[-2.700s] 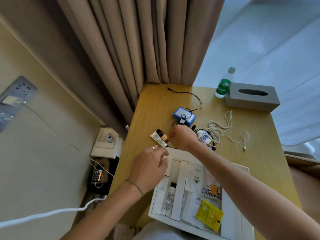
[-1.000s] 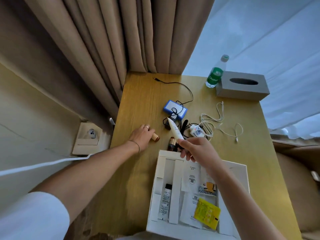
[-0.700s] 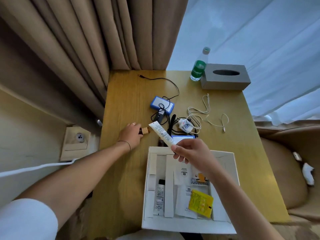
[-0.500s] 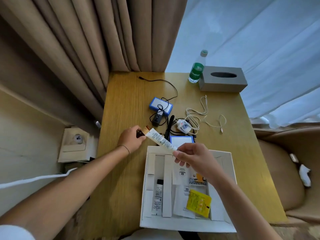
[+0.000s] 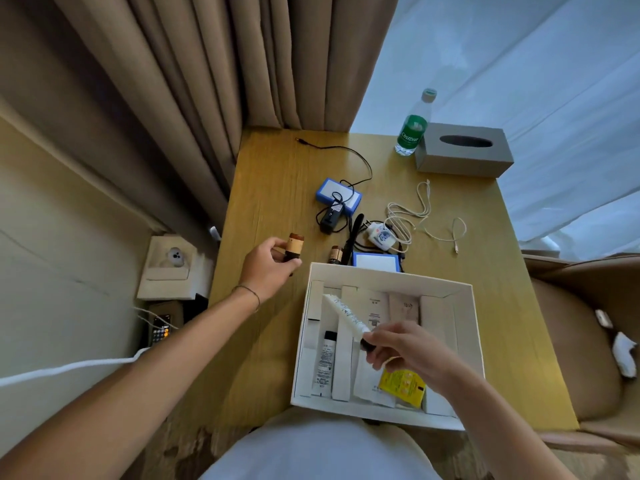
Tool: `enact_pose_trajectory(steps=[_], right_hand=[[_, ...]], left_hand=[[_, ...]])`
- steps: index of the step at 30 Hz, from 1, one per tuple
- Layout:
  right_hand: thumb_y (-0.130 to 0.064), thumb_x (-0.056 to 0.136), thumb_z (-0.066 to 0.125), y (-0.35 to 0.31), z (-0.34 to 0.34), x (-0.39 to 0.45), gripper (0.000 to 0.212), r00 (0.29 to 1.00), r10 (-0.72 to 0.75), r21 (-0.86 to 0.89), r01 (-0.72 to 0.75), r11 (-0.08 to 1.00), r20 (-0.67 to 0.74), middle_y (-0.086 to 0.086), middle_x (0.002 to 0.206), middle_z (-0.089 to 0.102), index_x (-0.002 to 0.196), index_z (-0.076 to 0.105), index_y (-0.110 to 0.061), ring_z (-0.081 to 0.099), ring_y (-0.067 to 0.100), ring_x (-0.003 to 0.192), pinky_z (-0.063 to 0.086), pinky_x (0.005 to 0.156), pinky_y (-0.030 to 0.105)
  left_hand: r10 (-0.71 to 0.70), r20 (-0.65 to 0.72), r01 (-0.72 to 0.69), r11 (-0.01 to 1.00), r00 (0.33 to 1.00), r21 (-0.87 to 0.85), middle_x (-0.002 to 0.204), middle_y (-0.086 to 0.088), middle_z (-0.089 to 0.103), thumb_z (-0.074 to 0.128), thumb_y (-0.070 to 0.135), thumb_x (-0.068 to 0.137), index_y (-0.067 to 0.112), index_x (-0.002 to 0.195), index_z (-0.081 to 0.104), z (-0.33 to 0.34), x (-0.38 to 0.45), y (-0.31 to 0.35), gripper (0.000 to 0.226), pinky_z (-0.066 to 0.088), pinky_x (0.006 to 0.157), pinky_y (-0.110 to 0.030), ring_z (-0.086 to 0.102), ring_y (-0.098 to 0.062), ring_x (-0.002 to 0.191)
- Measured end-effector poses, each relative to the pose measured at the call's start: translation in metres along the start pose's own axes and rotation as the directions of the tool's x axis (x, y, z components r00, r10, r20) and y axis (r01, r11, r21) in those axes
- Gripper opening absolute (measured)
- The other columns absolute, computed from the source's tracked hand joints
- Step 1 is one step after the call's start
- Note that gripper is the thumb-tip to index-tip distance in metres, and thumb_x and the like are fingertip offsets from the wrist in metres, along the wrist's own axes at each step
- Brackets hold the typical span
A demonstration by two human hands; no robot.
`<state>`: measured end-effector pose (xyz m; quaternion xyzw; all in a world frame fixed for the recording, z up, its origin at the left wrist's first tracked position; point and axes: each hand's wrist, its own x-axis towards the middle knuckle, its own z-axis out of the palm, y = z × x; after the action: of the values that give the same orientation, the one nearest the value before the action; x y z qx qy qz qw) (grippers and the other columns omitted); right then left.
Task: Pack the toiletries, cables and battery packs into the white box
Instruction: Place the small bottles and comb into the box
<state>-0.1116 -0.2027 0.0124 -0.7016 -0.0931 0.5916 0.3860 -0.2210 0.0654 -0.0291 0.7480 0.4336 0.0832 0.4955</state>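
Note:
The white box [image 5: 388,272] sits at the table's near edge, holding a white tube with a black cap [image 5: 325,362], paper sachets and a yellow sachet [image 5: 401,388]. My right hand [image 5: 412,351] pinches the dark cap end of a white printed tube [image 5: 344,315] over the box's left half. My left hand [image 5: 268,268] grips a small brown bottle with a tan cap [image 5: 293,247], lifted left of the box. Behind the box lie a second small brown bottle [image 5: 335,254], two blue battery packs [image 5: 337,194] [image 5: 376,262], a black cable [image 5: 346,157] and a white cable [image 5: 415,216].
A green-labelled water bottle [image 5: 412,128] and a grey tissue box [image 5: 464,150] stand at the table's far right. Curtains hang behind. A small charger [image 5: 380,235] lies among the cables. A chair [image 5: 571,341] stands to the right, a wall socket [image 5: 171,261] to the left.
My right hand has carried the white tube from behind the box to over its inside. My left hand has picked the small brown bottle up off the table.

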Motion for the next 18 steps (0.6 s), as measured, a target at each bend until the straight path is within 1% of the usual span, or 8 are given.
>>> enact_pose_trajectory(steps=[3, 6, 8, 10, 12, 15, 18], right_hand=[[-0.029, 0.091, 0.071, 0.011, 0.011, 0.002, 0.024, 0.997, 0.077, -0.085, -0.074, 0.994, 0.029, 0.012, 0.083, 0.078, 0.09, 0.077, -0.006, 0.069, 0.017, 0.07, 0.05, 0.061, 0.025], [-0.029, 0.091, 0.071, 0.015, 0.02, 0.007, 0.021, 0.991, 0.129, -0.139, -0.125, 0.982, 0.02, 0.009, 0.08, 0.078, 0.088, 0.078, -0.009, 0.068, 0.015, 0.067, 0.049, 0.059, 0.024], [-0.031, 0.09, 0.072, 0.015, 0.023, 0.01, 0.022, 0.989, 0.147, -0.181, -0.143, 0.973, 0.009, 0.006, 0.079, 0.079, 0.089, 0.078, -0.01, 0.067, 0.013, 0.065, 0.048, 0.058, 0.022], [-0.035, 0.09, 0.073, 0.016, 0.025, 0.013, 0.026, 0.988, 0.155, -0.216, -0.154, 0.964, -0.011, 0.006, 0.078, 0.079, 0.091, 0.078, -0.01, 0.067, 0.011, 0.061, 0.048, 0.056, 0.021], [-0.037, 0.089, 0.073, 0.018, 0.028, 0.016, 0.029, 0.985, 0.169, -0.273, -0.171, 0.947, -0.029, 0.003, 0.075, 0.079, 0.094, 0.078, -0.009, 0.065, 0.008, 0.058, 0.047, 0.056, 0.021], [-0.04, 0.088, 0.073, 0.021, 0.036, 0.021, 0.029, 0.974, 0.227, -0.437, -0.215, 0.873, -0.027, -0.003, 0.071, 0.078, 0.091, 0.079, -0.012, 0.065, 0.006, 0.058, 0.047, 0.057, 0.02], [-0.041, 0.086, 0.073, 0.023, 0.045, 0.028, 0.033, 0.96, 0.281, -0.555, -0.234, 0.798, -0.002, -0.001, 0.078, 0.08, 0.094, 0.079, -0.01, 0.064, 0.008, 0.058, 0.047, 0.058, 0.02]], left_hand=[[-0.012, 0.031, 0.015, 0.995, 0.999, -0.094, 0.093, -0.003, 0.073, 0.075, 0.019, 0.084, 0.026, 0.125, 0.057, -0.001, -0.005, 0.001, 0.045, 0.062, 0.079, -0.046, 0.075, -0.018, 0.079], [-0.025, 0.053, 0.032, 0.988, 0.998, -0.151, 0.095, -0.006, 0.072, 0.071, 0.014, 0.088, 0.026, 0.137, 0.053, 0.0, -0.009, 0.004, 0.053, 0.063, 0.075, -0.044, 0.076, -0.019, 0.076], [-0.047, 0.071, 0.059, 0.983, 0.996, -0.173, 0.098, -0.008, 0.072, 0.068, 0.012, 0.09, 0.026, 0.14, 0.051, 0.0, -0.012, 0.005, 0.054, 0.064, 0.074, -0.043, 0.077, -0.019, 0.076], [-0.064, 0.076, 0.076, 0.983, 0.995, -0.169, 0.101, -0.01, 0.072, 0.067, 0.011, 0.091, 0.026, 0.139, 0.051, 0.0, -0.015, 0.005, 0.053, 0.064, 0.072, -0.042, 0.077, -0.02, 0.076], [-0.077, 0.071, 0.088, 0.983, 0.994, -0.163, 0.101, -0.012, 0.072, 0.067, 0.011, 0.09, 0.026, 0.137, 0.053, 0.0, -0.017, 0.004, 0.051, 0.064, 0.073, -0.045, 0.076, -0.022, 0.076], [-0.09, 0.067, 0.098, 0.985, 0.994, -0.141, 0.097, -0.012, 0.073, 0.068, 0.012, 0.089, 0.027, 0.129, 0.054, 0.001, -0.019, 0.004, 0.045, 0.063, 0.072, -0.049, 0.076, -0.023, 0.075], [-0.093, 0.067, 0.101, 0.987, 0.993, -0.127, 0.094, -0.013, 0.073, 0.07, 0.016, 0.088, 0.028, 0.122, 0.052, 0.001, -0.021, 0.004, 0.04, 0.063, 0.068, -0.049, 0.075, -0.026, 0.075]])
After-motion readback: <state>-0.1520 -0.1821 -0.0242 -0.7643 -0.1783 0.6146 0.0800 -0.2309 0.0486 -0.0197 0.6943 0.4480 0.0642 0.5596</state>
